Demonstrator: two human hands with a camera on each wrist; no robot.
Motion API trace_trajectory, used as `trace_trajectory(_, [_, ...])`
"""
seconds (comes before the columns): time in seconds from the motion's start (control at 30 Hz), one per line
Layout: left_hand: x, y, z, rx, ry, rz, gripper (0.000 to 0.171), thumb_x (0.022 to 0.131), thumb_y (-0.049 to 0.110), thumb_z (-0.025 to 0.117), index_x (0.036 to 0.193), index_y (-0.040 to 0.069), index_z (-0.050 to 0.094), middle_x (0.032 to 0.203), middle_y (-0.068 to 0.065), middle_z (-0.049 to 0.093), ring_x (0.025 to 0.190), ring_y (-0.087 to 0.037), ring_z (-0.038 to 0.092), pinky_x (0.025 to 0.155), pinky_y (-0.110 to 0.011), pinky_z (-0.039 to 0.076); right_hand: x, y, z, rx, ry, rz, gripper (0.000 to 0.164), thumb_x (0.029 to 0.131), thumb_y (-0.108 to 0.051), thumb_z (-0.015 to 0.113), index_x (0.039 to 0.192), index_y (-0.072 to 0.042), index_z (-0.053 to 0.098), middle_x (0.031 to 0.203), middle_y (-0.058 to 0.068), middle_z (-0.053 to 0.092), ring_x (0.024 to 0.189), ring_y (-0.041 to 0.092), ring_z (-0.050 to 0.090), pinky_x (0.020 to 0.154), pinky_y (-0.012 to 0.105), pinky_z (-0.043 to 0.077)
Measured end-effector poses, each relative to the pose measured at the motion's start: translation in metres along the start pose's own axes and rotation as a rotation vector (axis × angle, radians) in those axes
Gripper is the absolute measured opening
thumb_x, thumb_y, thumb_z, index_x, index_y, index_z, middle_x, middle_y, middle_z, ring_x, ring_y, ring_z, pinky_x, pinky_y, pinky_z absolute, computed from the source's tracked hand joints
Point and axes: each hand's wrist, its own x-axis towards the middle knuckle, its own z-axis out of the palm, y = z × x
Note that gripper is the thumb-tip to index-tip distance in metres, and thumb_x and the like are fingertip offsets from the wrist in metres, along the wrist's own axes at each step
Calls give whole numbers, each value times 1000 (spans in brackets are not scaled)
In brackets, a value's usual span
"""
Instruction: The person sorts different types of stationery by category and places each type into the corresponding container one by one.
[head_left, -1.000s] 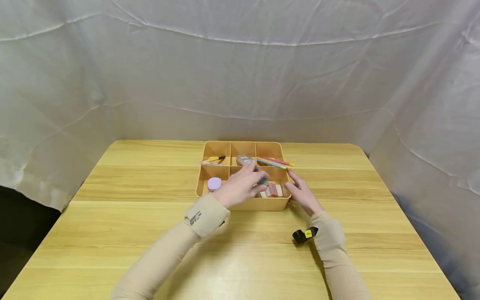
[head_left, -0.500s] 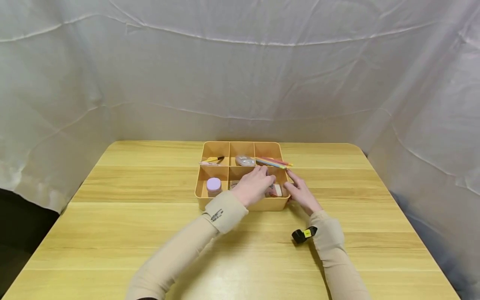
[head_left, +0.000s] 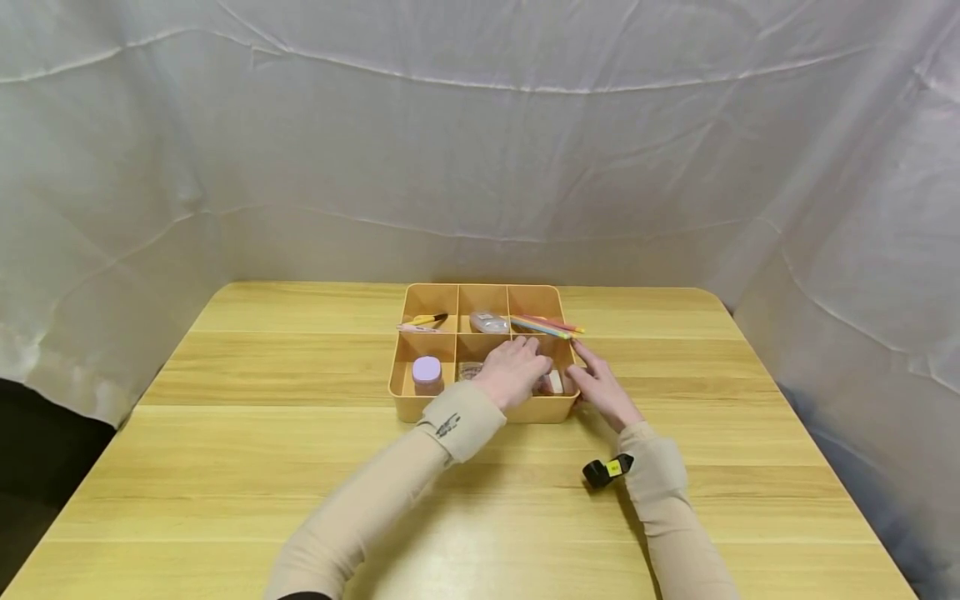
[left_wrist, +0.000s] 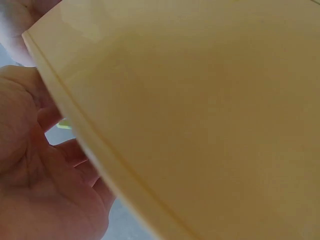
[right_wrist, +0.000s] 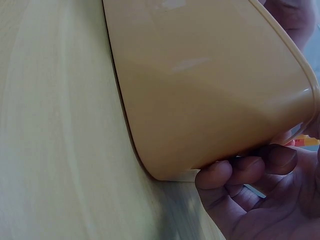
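Observation:
A tan divided organizer box (head_left: 420, 407) stands on the table. My left hand (head_left: 516, 371) reaches down into its front right part; the fingertips are hidden, and in the left wrist view the box wall (left_wrist: 190, 115) covers what they touch. White and reddish blocks (head_left: 555, 382), like erasers, lie beside these fingers. My right hand (head_left: 603, 390) grips the box's right front corner, its fingers (right_wrist: 215, 174) curled against the outer wall in the right wrist view. Near its index finger, coloured pencils (head_left: 547, 327) lean over the rim.
A purple-lidded jar (head_left: 427, 373) stands in the front left compartment, with a clear round item (head_left: 470, 370) to its right. At the back lie a yellow-black pen (head_left: 426, 319), a pink pen (head_left: 417, 328) and a greyish rounded thing (head_left: 489, 322). Grey cloth (head_left: 480, 167) hangs behind the table.
A grey piece in my left hand, visible one second ago, is out of sight now. That hand has moved right and lower into the box. The right hand stays at the corner.

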Motion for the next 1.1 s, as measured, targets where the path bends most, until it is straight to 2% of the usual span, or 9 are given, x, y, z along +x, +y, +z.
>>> trace_trajectory(0.17, [1,-1,2,-3,-7,-13,21,91,25,65,110,21,71,110,-4,59,102,-21,51,95,-34,46,1,1,0,10,-8,10,62,98,-6,39,153,2,10,121,42,51,92,40,59,57,20,53])
trace_trajectory(0.27, [-2,-5,2,-3,29,3,28,94,28,61,120,20,67,121,-6,57,112,-23,49,103,-36,42,1,1,0,10,-7,14,62,98,-6,39,153,2,11,122,42,51,92,41,59,57,20,53])
trace_trajectory(0.37, [-12,-13,0,-43,149,37,31,95,28,60,124,16,65,126,-7,55,116,-23,48,104,-37,41,0,0,0,9,-7,23,62,99,-5,39,153,1,10,125,42,49,96,42,58,59,21,53])
trace_trajectory(0.47, [-31,-28,-5,-126,330,65,27,96,25,58,119,13,66,124,-9,57,115,-23,50,101,-38,44,-1,0,-1,-5,-8,27,63,99,-6,40,153,1,9,129,42,45,101,42,56,62,21,53])
trace_trajectory(0.53, [-46,-41,-10,-198,444,52,27,96,23,58,117,10,66,122,-11,59,114,-24,50,98,-41,46,-3,-1,-3,-5,-12,28,63,99,-5,39,153,1,8,130,43,43,102,42,55,62,22,52])
trace_trajectory(0.67, [-77,-75,-15,-334,585,-63,30,95,21,59,119,4,65,124,-14,58,116,-27,48,98,-47,45,-5,-2,-5,3,-13,17,62,99,-4,38,153,1,8,134,43,38,102,44,53,59,21,52])
trace_trajectory(0.8, [-105,-107,-6,-444,636,-220,32,96,21,57,121,2,63,127,-15,54,119,-31,46,94,-53,46,-7,-1,-8,19,-19,14,62,100,-5,39,153,2,7,139,42,34,106,45,52,62,20,53])
trace_trajectory(0.93, [-124,-129,8,-472,642,-351,35,97,22,57,126,2,60,132,-18,51,124,-35,40,98,-58,40,-10,1,-10,45,-29,18,65,100,-8,43,153,4,7,133,43,40,106,46,53,63,19,54])
trace_trajectory(1.1, [-134,-142,21,-432,605,-410,44,98,23,55,134,-1,52,139,-22,45,131,-38,34,108,-59,28,-11,0,-16,3,-29,18,68,101,-18,49,153,3,10,129,38,49,100,34,59,66,21,54])
